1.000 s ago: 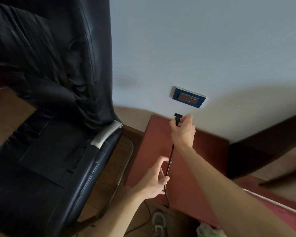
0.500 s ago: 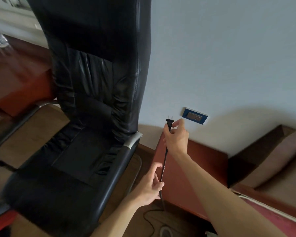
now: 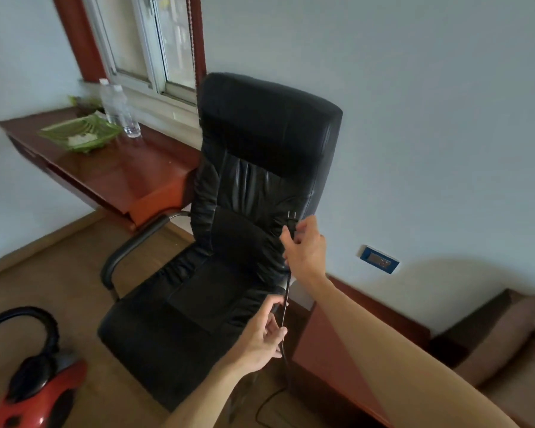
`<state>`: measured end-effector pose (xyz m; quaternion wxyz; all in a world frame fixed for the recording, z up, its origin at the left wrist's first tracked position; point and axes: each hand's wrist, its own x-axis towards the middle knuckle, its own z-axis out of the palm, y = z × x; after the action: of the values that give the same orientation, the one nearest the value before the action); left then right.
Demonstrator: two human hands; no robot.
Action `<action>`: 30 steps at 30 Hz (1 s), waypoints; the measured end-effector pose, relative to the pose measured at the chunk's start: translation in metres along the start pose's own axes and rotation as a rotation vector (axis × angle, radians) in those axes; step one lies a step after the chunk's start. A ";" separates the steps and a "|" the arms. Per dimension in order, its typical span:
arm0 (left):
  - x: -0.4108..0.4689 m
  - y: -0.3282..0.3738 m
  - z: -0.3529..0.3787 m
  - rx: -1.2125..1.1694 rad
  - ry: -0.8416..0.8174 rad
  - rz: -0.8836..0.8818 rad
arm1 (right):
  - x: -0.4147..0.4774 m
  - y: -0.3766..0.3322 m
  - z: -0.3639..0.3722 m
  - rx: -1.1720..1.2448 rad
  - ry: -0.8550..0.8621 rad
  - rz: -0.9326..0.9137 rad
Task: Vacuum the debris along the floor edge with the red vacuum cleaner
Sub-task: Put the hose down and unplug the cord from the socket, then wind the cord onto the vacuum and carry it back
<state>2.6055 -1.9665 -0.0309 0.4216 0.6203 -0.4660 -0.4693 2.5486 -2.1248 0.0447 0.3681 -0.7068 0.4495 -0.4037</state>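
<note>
The view swings up and left, so the whole chair [image 3: 254,230] now shows, along with a desk [image 3: 127,177], a window [image 3: 155,47] and the red vacuum [image 3: 40,393] at lower left. The socket [image 3: 379,260], just above the plug [image 3: 291,222] a second ago, now lies well to its right. The right hand [image 3: 306,247] carries the plug in front of the chair back, and the left hand [image 3: 264,338] follows, pinching the cord [image 3: 286,299].
</note>
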 end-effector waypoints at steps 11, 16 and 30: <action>-0.082 0.007 -0.053 -0.033 0.220 -0.035 | -0.036 -0.076 0.065 0.087 -0.223 -0.143; -0.118 0.009 -0.062 0.019 0.321 -0.056 | -0.056 -0.094 0.080 0.149 -0.281 -0.158; -0.239 0.021 -0.073 0.101 0.602 -0.142 | -0.145 -0.171 0.126 0.276 -0.506 -0.259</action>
<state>2.6432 -1.7322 0.0497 0.4756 0.7825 -0.2986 -0.2690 2.6810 -1.9142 0.1097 0.5062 -0.7796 0.1907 -0.3156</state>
